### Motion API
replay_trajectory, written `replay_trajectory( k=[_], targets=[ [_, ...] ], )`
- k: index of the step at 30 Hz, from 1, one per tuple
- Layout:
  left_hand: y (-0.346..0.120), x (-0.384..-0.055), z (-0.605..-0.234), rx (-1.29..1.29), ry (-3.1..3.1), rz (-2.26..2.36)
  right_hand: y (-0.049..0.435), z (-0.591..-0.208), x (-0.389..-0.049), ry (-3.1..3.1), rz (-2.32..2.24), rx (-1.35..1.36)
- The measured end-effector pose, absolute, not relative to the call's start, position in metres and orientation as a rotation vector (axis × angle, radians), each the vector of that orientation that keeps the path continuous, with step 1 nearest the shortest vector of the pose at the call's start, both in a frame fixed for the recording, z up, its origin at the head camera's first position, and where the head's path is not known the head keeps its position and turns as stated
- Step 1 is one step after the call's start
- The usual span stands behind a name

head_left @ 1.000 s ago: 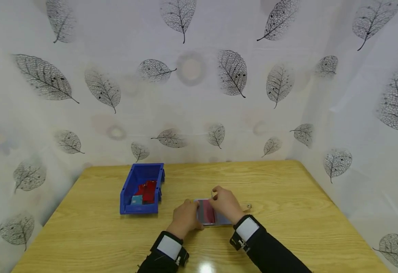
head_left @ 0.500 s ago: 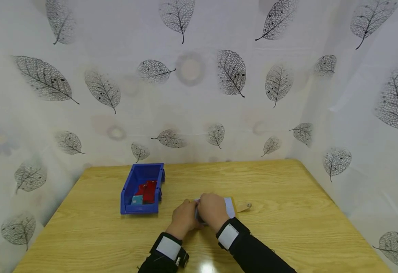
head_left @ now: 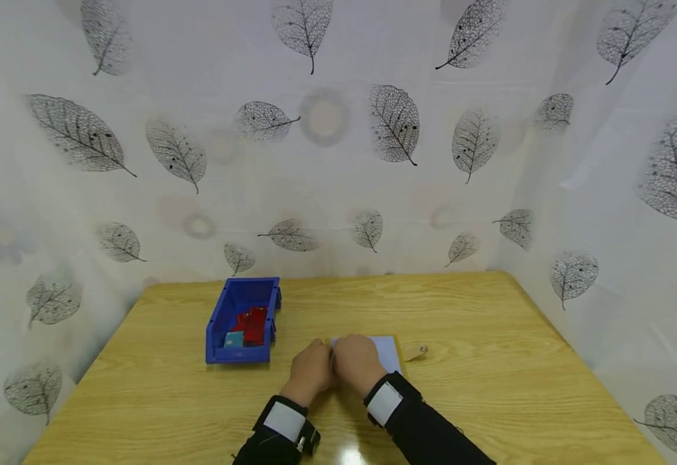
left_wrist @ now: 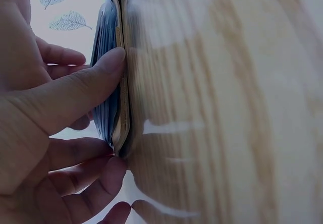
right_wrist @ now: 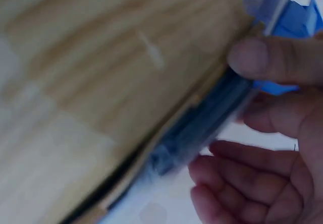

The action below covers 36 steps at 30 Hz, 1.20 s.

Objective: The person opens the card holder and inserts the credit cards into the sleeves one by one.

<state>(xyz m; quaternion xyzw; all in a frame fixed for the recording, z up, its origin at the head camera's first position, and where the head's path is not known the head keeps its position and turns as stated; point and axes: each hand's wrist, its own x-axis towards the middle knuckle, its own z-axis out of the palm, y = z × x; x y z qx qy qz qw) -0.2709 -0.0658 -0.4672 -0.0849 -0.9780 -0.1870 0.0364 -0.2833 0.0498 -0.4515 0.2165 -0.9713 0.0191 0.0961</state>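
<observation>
Two hands, the left hand and the right hand, pinch the leaved card holder about midway between the left and right edges of the desk; uneven pinching could let its thin sleeves slip and fan apart.

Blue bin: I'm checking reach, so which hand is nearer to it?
The left hand: it is to the right of the blue bin, apart from it. The right hand is beside the left hand, farther right and so farther from the bin.
</observation>
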Motion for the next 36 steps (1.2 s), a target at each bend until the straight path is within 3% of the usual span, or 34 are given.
replay_trajectory(
  k=[7,11,16,30,36],
  targets=[
    [-0.068,-0.272,-0.465,-0.276,-3.051,-0.641,0.087,-0.434,-0.298,-3.069,0.678,0.889],
    [-0.069,-0.271,-0.463,-0.287,-3.082,-0.659,0.115,-0.436,-0.305,-3.161,0.807,0.885],
    [-0.069,-0.268,-0.463,-0.304,-3.093,-0.686,0.143,-0.447,-0.306,-3.248,0.847,0.768],
    [-0.081,-0.275,-0.448,-0.356,-3.179,-0.775,0.158,-0.451,-0.311,-3.25,0.694,0.828],
    [-0.122,-0.285,-0.407,-0.01,-2.915,-0.924,0.16,-0.451,-0.309,-3.247,0.746,0.808]
  ],
)
